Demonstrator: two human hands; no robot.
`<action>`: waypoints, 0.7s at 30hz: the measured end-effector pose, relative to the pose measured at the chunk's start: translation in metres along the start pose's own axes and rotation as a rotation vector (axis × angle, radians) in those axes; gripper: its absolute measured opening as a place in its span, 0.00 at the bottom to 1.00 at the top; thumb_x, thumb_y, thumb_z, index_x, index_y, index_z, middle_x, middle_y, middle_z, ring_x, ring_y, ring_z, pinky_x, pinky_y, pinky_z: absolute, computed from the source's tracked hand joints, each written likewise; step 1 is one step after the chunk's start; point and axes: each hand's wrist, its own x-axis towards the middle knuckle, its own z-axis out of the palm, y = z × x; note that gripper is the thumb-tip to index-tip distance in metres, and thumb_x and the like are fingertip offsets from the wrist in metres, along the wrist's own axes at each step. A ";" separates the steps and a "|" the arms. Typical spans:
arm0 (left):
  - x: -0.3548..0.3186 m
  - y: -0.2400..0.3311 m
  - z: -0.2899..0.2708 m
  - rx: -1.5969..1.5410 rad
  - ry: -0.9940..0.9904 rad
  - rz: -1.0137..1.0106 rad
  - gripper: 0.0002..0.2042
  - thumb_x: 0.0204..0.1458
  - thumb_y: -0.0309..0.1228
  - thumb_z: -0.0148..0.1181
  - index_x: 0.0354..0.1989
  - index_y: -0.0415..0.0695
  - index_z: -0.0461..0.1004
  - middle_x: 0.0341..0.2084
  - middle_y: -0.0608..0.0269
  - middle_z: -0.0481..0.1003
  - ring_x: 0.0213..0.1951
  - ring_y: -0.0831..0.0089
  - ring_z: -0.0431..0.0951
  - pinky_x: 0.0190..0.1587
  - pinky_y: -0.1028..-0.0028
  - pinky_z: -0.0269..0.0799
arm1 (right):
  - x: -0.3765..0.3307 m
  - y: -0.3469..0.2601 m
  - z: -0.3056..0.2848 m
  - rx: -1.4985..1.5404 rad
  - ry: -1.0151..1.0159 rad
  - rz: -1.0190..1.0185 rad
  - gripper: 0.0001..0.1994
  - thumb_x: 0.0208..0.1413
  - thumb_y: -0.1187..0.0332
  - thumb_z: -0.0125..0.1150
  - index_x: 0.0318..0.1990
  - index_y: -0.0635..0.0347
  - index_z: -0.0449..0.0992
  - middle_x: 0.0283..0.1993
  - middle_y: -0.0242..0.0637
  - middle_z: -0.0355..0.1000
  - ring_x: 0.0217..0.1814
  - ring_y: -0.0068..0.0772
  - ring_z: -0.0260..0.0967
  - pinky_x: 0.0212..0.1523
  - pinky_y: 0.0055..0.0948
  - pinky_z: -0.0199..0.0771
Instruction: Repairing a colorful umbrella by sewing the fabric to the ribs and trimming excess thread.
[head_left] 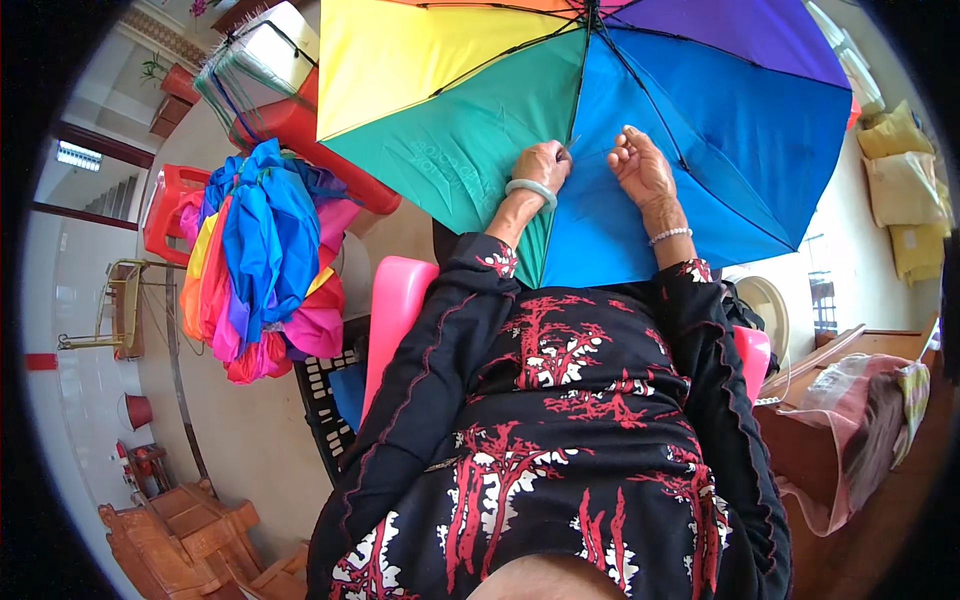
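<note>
An open umbrella [720, 130] with yellow, green, blue and purple panels spreads across my lap, its dark ribs facing me. My left hand [540, 168], with a pale bangle at the wrist, is closed at the seam where the green and blue panels meet. A thin, light sliver pokes out by its fingertips, too small to name. Over the blue panel, my right hand [643, 170] is raised with thumb and fingertips pinched together. Whatever that pinch holds, if anything, is too fine to make out. A beaded bracelet circles the right wrist.
Bunched colourful umbrella cloth [260, 250] hangs over a red plastic chair [170, 215] on the left. Behind it, a white bundle [265, 60] is tied with cords. Pink chair arms [395, 310] flank me. Wooden furniture [185, 540] stands lower left; yellow sacks [905, 190] lie right.
</note>
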 end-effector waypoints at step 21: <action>-0.010 0.018 -0.044 0.018 -0.007 -0.183 0.18 0.40 0.40 0.60 0.35 0.39 0.73 0.32 0.47 0.74 0.37 0.54 0.75 0.41 0.63 0.70 | -0.004 0.047 0.017 -1.929 -0.094 -0.438 0.07 0.47 0.66 0.49 0.30 0.58 0.71 0.30 0.48 0.71 0.33 0.53 0.68 0.35 0.45 0.68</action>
